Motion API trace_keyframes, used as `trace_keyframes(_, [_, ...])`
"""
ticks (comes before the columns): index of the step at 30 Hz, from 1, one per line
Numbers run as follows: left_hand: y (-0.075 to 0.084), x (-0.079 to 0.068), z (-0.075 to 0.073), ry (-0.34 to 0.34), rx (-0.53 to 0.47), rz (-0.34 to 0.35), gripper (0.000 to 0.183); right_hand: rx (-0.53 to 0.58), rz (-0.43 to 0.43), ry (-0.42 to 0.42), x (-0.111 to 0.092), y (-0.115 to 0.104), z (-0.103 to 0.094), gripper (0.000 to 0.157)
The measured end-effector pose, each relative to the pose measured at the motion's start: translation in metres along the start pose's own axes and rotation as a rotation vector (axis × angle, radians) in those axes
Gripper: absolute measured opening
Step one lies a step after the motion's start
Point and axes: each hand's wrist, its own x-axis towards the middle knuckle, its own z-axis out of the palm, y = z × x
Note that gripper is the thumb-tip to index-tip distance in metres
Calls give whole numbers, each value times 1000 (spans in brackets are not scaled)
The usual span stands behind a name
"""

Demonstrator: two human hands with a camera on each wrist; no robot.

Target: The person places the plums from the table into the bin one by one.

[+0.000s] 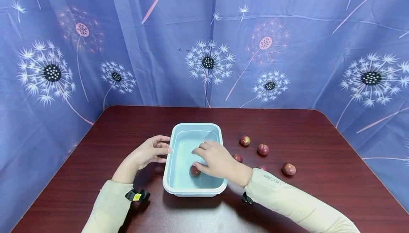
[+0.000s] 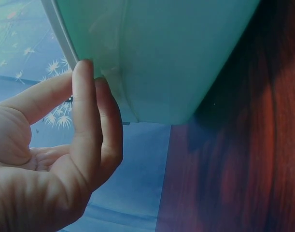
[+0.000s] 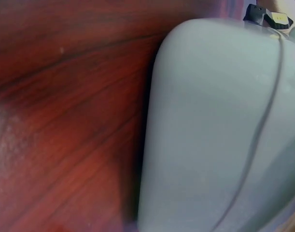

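Note:
A light blue plastic basin point(image 1: 183, 192) stands on the table. One dark red plum point(image 1: 194, 171) lies inside, near its front end. My right hand point(image 1: 214, 157) reaches over the basin's right rim, thumb near the plum and fingers spread apart from it. My left hand point(image 1: 151, 152) is at the left side, fingertips touching the rim and outer wall. The left wrist view shows the left fingers point(image 2: 84, 106) lying against that wall point(image 2: 161, 53). In the right wrist view only the basin's outer wall point(image 3: 210, 121) and the table appear; the right hand's fingers are out of sight there.
Several more plums lie right of the basin, among them one at the back point(image 1: 244, 140), one beside it point(image 1: 263, 149) and one farther right point(image 1: 289, 169). The right forearm partly hides another plum point(image 1: 263, 168). A blue dandelion-print curtain point(image 1: 159, 48) surrounds the dark red wooden table point(image 1: 137, 119).

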Motion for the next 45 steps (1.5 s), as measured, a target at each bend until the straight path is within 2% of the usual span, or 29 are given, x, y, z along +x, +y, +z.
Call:
trace_keyframes(7, [2, -1, 0, 14, 13, -12, 60, 6, -7, 95, -3, 10, -5, 28])
trace_keyframes(15, [1, 0, 0, 8, 17, 0, 61, 6, 27, 141, -5, 23, -17, 29])
trace_keyframes(22, [2, 0, 0, 13, 15, -16, 59, -3, 78, 181, -7, 31, -33, 31])
trace_keyframes(30, [3, -2, 1, 1, 14, -6, 61, -25, 85, 252, -10, 40, -42, 31])
trace_keyframes(40, [3, -2, 1, 11, 13, -13, 61, -7, 156, 241, -16, 51, -53, 31])
trace_keyframes(45, [3, -1, 1, 6, 14, -8, 60, -33, 179, 247, -21, 58, -57, 31])
